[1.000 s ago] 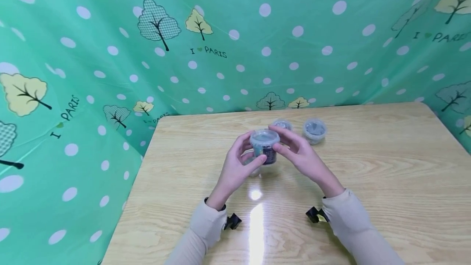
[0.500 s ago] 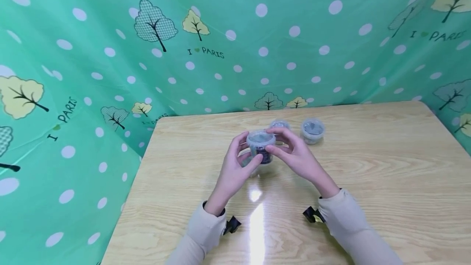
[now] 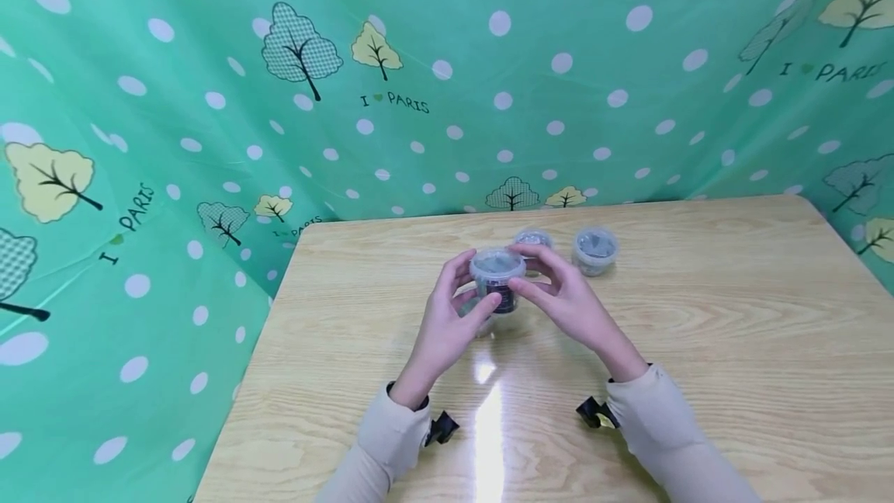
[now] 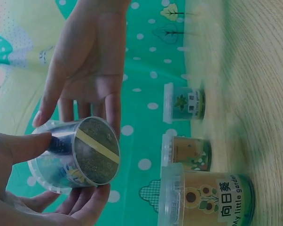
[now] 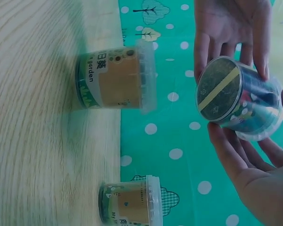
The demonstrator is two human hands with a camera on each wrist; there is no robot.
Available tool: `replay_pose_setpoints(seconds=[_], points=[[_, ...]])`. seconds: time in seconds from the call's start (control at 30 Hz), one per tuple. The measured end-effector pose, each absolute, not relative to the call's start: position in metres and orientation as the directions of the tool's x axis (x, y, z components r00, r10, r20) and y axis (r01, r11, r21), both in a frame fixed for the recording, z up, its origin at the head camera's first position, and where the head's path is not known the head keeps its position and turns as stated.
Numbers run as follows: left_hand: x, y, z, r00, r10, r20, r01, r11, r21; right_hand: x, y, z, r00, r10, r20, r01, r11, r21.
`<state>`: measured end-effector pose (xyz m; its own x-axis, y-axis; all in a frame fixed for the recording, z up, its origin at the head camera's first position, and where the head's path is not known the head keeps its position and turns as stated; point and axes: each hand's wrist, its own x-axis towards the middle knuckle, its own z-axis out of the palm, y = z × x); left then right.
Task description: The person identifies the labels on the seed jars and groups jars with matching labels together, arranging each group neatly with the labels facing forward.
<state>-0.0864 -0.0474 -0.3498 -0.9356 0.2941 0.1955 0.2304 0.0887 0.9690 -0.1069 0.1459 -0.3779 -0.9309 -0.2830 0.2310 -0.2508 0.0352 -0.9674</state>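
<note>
A small clear plastic tub (image 3: 497, 279) with a lid and a dark printed label is held up over the table by both hands. My left hand (image 3: 454, 320) grips its left side, thumb on the front. From the right, my right hand (image 3: 567, 303) holds it with the thumb near the label and fingers round the back. In the left wrist view the underside of the tub (image 4: 98, 153) shows dark contents and a pale yellow strip across the base. The right wrist view shows the same tub (image 5: 240, 96) tilted between the fingers of both hands.
On the wooden table (image 3: 698, 332) stand two lidded tubs, a back one (image 3: 533, 237) and a right one (image 3: 595, 251). A nearer sunflower-printed tub (image 4: 207, 197) is mostly hidden behind my left hand in the head view. A green dotted cloth (image 3: 447, 99) hangs behind.
The held tub has turned slightly, its label showing differently between the thumbs. Both hands keep their grip and stay nearly in place; the standing tubs have not moved.
</note>
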Motion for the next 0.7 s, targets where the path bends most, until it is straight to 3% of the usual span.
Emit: replay_pose_setpoints(seconds=[0.4,0.7], points=[[-0.097,-0.053,-0.375,-0.917,0.307,0.253,0.275,0.029,0.961,-0.105,0.154,-0.373,-0.923,-0.355,0.152,-0.164,0.006,-0.986],[-0.085,-0.05,-0.347,-0.92,0.272,0.283,0.305,0.043,0.951,-0.106,0.15,-0.371,-0.943,-0.294,0.156,-0.155,-0.028,-0.988]])
